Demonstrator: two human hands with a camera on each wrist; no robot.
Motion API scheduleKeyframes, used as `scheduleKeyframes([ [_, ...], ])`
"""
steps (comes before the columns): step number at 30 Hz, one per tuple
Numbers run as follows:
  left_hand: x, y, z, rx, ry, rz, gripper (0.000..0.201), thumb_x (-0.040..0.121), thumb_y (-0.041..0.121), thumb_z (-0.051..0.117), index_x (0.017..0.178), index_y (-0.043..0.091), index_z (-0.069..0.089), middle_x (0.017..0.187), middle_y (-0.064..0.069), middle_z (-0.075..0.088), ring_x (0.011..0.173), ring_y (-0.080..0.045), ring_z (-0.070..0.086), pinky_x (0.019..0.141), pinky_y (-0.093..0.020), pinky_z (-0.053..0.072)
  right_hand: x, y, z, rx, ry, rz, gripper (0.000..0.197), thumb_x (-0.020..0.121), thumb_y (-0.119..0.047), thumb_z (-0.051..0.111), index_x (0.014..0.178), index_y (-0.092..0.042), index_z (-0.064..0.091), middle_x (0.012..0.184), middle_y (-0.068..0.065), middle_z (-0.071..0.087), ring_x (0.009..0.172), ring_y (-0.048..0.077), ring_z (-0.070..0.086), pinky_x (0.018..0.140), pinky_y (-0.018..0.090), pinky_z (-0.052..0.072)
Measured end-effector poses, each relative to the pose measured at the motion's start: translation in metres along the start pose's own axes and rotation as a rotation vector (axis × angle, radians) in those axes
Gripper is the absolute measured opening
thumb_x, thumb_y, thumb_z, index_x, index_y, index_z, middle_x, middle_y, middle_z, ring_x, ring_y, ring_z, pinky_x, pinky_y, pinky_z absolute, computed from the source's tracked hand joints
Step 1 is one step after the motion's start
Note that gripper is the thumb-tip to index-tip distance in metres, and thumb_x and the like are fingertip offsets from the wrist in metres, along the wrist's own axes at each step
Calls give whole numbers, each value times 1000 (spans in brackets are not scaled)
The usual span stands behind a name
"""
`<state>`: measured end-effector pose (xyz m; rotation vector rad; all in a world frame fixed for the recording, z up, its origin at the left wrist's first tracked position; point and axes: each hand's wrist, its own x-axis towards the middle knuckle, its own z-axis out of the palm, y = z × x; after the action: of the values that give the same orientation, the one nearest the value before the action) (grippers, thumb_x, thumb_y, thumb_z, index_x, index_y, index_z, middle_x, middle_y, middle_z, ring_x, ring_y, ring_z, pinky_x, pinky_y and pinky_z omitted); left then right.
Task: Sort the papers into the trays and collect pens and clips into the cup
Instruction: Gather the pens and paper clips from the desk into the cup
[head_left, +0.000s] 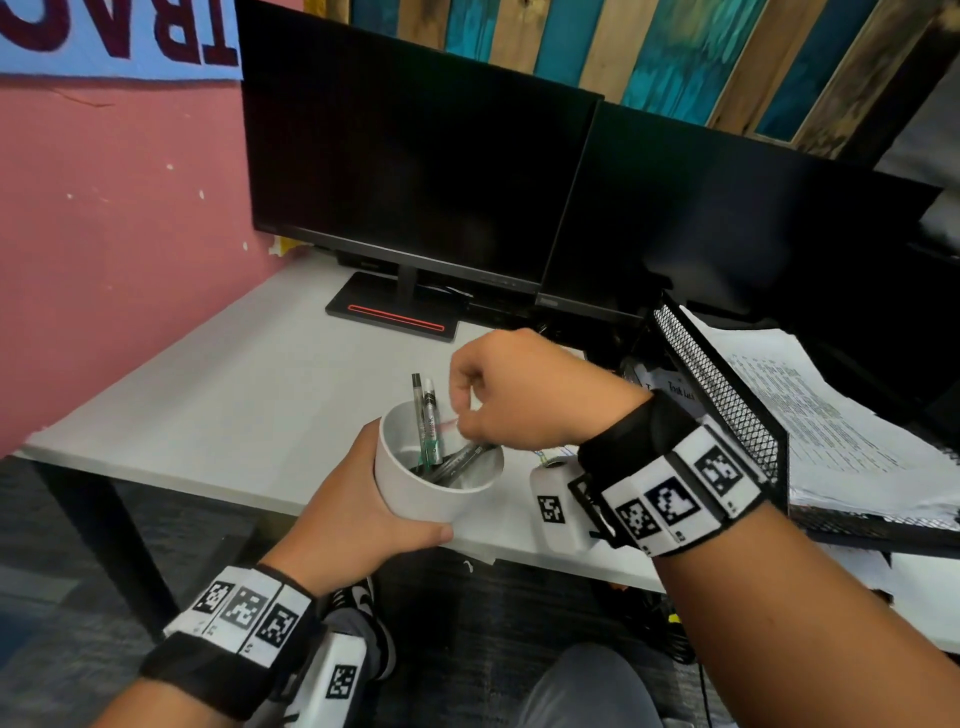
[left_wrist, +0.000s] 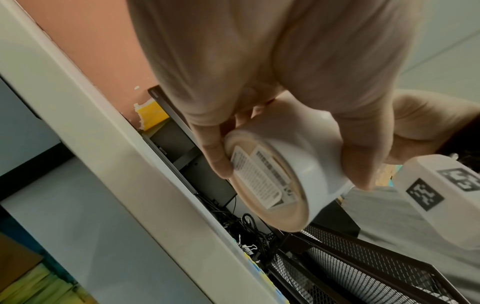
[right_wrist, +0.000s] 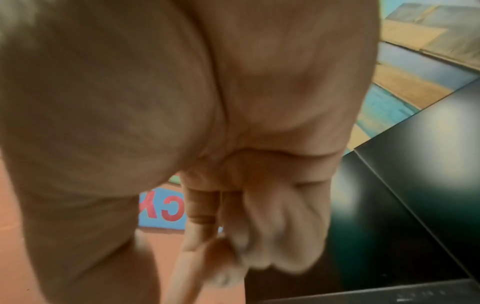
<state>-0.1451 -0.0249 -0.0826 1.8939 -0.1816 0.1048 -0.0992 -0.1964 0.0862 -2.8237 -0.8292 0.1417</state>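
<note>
— Two hands, one cup. Starting at our left: our left hand (head_left: 353, 512) wraps the white cup (head_left: 431, 491) from its left and under side, thumb along the near wall, and holds it off the near edge of the white desk (head_left: 218, 400).

— And from the left wrist view?

— We see the same hold from below: the fingers (left_wrist: 215, 156) curl round the far side of the cup (left_wrist: 306, 164) and the thumb presses the near side, so the labelled base faces the camera. The cup sits in the curl of the hand, tilted.

— What's inside it?

— Several pens (head_left: 428, 421). Two stand upright against the far wall and stick out above the rim; a darker one lies slanted toward the right side of the rim.

— Then our right hand?

— Our right hand (head_left: 524, 395) hangs just above the cup's right rim, fingers curled down toward the slanted pen. We think the fingertips pinch something thin there, but the knuckles hide the contact, and the right wrist view is too blurred, so we cannot tell what, if anything, it grips.

— Further right?

— A black mesh tray (head_left: 727, 395) stands on the desk beside that wrist, with printed papers (head_left: 810, 415) stacked in it. Behind everything, two dark monitors (head_left: 415, 171) stand side by side.
</note>
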Motion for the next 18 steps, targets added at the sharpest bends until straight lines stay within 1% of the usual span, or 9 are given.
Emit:
scheduleKeyframes([
  [3, 0, 0, 0, -7, -9, 10, 100, 56, 27, 101, 136, 48, 44, 127, 32, 62, 116, 7, 63, 91, -23, 51, 1, -5, 9, 72, -62, -41, 13, 87, -20, 72, 100, -24, 74, 81, -15, 65, 77, 0, 61, 68, 19, 50],
  [5, 0, -1, -2, -6, -8, 13, 100, 56, 28, 100, 137, 47, 44, 127, 31, 62, 116, 6, 63, 92, -24, 51, 1, -2, 10, 189, -62, -64, 16, 92, -18, 70, 105, -25, 75, 96, -12, 73, 89, 3, 69, 79, 21, 58],
  [6, 0, -2, -3, -2, -4, 12, 100, 56, 28, 101, 136, 47, 44, 127, 30, 62, 116, 5, 63, 91, -23, 51, 2, 3, 9, 250, -34, -70, 17, 94, -16, 68, 106, -25, 75, 102, -12, 74, 94, 3, 71, 84, 22, 59],
  [8, 0, -3, -4, 12, 7, 12, 99, 55, 28, 101, 136, 46, 45, 126, 28, 63, 115, 5, 63, 90, -22, 51, 5, 18, 3, 370, 82, -55, 18, 94, -10, 68, 104, -22, 76, 106, -9, 76, 99, 4, 73, 90, 25, 61],
  [10, 0, -5, -5, 23, 12, 11, 98, 56, 26, 101, 135, 46, 46, 125, 29, 63, 115, 6, 63, 87, -18, 50, 9, 39, -3, 552, 204, 37, 16, 93, -2, 67, 99, -13, 76, 104, 4, 78, 96, 17, 78, 88, 34, 64],
  [12, 0, -7, -6, 23, 12, 1, 97, 56, 24, 101, 134, 44, 47, 124, 28, 64, 113, 5, 64, 87, -19, 51, 13, 67, -4, 659, 300, 181, 11, 95, 1, 66, 98, -5, 75, 100, 15, 78, 92, 27, 79, 81, 37, 67],
  [14, 1, -9, -7, 13, 22, -1, 97, 55, 25, 101, 135, 42, 49, 124, 23, 68, 113, 2, 66, 90, -24, 53, 17, 97, 7, 563, 313, 329, 9, 96, -4, 67, 98, -9, 75, 95, 13, 77, 89, 28, 78, 75, 33, 67],
  [16, 2, -9, -7, 6, 28, 0, 98, 53, 31, 100, 134, 43, 49, 124, 23, 67, 113, 2, 66, 91, -25, 52, 21, 120, 28, 358, 181, 455, 9, 95, -9, 69, 98, -14, 76, 93, 4, 77, 85, 24, 78, 73, 31, 64],
  [18, 2, -8, -7, 1, 26, 0, 98, 52, 33, 100, 134, 44, 48, 124, 26, 66, 114, 3, 65, 90, -24, 51, 24, 135, 54, 177, 0, 545, 11, 92, -13, 70, 99, -9, 78, 94, 0, 76, 87, 23, 77, 74, 32, 63],
])
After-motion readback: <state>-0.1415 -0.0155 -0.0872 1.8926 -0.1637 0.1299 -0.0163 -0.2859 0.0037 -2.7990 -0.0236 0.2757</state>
